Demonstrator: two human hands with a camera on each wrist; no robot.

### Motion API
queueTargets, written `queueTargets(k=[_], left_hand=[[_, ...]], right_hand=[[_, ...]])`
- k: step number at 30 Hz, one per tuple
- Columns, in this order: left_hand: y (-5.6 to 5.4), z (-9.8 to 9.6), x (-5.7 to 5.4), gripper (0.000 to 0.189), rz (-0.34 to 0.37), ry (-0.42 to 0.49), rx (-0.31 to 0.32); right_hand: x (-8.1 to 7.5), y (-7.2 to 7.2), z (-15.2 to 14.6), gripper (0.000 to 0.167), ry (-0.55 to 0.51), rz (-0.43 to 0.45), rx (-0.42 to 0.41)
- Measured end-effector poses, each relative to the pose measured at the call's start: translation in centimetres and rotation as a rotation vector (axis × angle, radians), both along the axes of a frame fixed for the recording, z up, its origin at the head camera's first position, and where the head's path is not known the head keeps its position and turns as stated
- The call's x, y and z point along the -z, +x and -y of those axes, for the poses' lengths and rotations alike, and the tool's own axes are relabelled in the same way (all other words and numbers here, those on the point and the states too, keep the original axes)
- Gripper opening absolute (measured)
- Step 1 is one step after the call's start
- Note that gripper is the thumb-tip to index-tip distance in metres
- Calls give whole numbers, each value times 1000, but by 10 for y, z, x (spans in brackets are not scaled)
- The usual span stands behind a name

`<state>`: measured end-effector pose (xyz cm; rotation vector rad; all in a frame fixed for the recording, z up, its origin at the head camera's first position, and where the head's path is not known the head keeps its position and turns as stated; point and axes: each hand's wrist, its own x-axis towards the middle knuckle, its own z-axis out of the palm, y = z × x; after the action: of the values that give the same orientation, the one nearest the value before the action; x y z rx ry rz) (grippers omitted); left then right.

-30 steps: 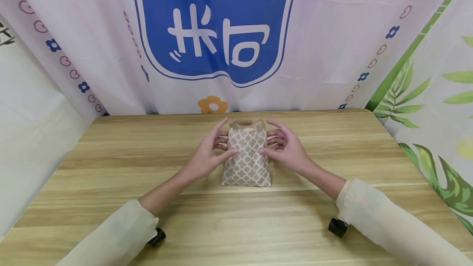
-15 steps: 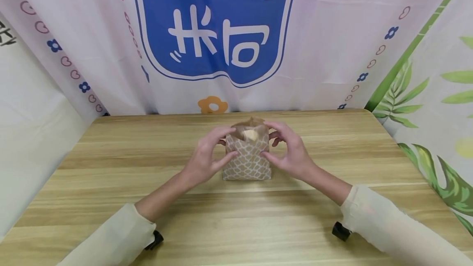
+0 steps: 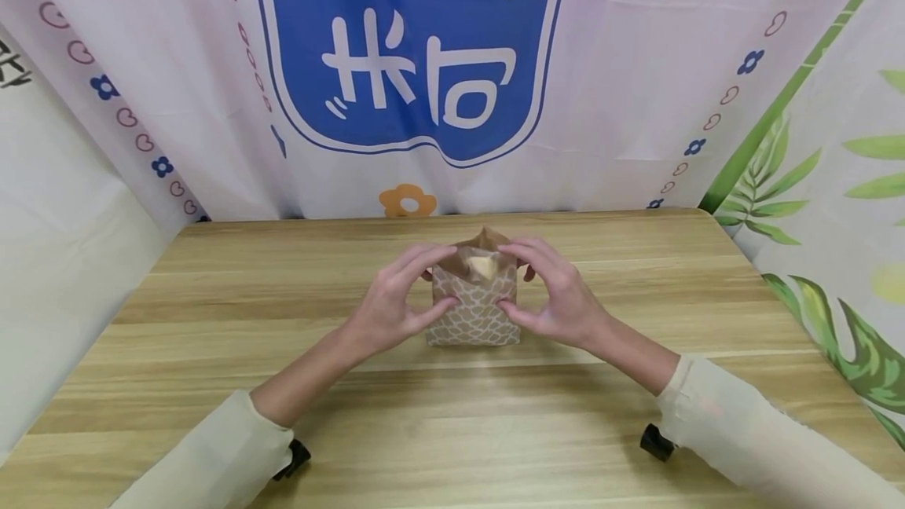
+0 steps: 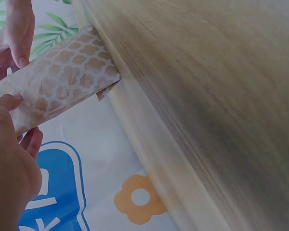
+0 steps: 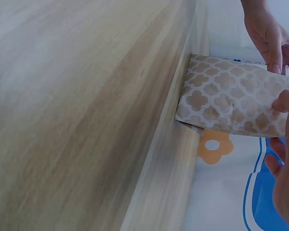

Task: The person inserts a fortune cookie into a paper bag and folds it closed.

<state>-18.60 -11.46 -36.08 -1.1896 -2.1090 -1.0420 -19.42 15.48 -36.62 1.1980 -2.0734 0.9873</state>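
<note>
Left hand (image 3: 387, 306) pinches the bag (image 3: 475, 311) at its left edge, fingers curled round the paper. The bag stands mid-table (image 3: 212, 320), mouth spread, something pale inside. Right hand (image 3: 562, 301) grips the right edge likewise, likely steadying it upright.

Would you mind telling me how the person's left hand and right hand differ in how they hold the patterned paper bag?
The left hand grips the paper bag's left side, the right hand its right side. The left forefinger reaches the open top from the left, the right one from the right. Otherwise they mirror each other: both pinch the bag between thumb in front and curled fingers near the top, holding it upright on the wooden table.
</note>
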Motion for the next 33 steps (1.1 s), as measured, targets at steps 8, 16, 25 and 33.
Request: queueTargets(k=[8, 16, 25, 33], left_hand=[[2, 1, -1, 65, -3, -5, 12], [5, 2, -2, 61, -5, -15, 16], [4, 3, -2, 53, -50, -29, 23], [4, 3, -2, 46, -74, -5, 31]], right_hand=[[-3, 4, -1, 70, 20, -11, -4], [-4, 7, -3, 64, 68, -59, 32], [-5, 6, -3, 60, 103, -123, 36], [-8, 7, -4, 52, 108, -72, 20]])
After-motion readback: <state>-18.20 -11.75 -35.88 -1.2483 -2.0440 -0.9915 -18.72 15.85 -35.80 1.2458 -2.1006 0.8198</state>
